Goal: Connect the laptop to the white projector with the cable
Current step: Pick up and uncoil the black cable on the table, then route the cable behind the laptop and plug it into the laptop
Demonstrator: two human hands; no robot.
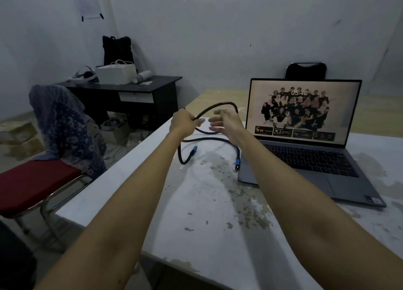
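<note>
A black braided cable (212, 139) loops above the white table (207, 202). My left hand (183, 123) is shut on the cable's upper loop and lifts it. My right hand (226, 122) hovers beside it with fingers spread, holding nothing. The cable's two blue-collared plugs hang free: one (193, 152) at the middle, the other (237, 162) by the laptop's left edge. The grey laptop (305, 156) stands open at the right, its screen lit. No white projector shows in this view.
A red-seated metal chair (32, 180) with patterned cloth over its back stands left of the table. Behind it is a dark desk (130, 87) carrying a white bag and a headset. A black chair back (305, 70) rises behind the laptop.
</note>
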